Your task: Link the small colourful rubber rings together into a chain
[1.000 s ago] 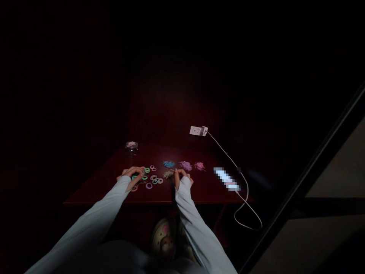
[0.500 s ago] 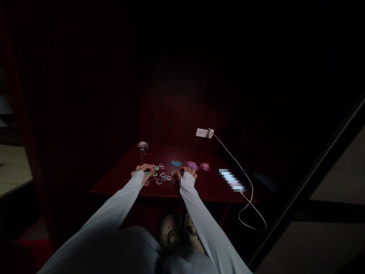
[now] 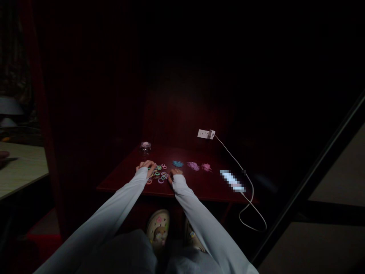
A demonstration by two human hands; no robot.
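My left hand (image 3: 146,166) rests at the left side of a loose group of pastel hair ties (image 3: 161,181), with its fingers stretched over some of them. Those ties are pink, green, purple and orange rings. At the group's right edge, my right hand (image 3: 175,174) is low over the table with its fingers bent together; whatever they may hold is too dark and small to make out. Behind the right hand lies a heap of small blue bands (image 3: 177,163). To its right are a purple heap (image 3: 193,166) and a smaller pink heap (image 3: 207,167).
A small clear jar (image 3: 145,146) stands at the back left of the dark red table (image 3: 199,186). At the right lies a blurred-out bright phone-like object (image 3: 232,181), its white cable (image 3: 231,154) running to a wall socket (image 3: 203,134). Crocs-style shoes (image 3: 158,228) show below.
My right hand has moved left, away from the purple heap to the hair ties. The left hand's fingers have spread out over the ties. The camera view has shifted slightly.
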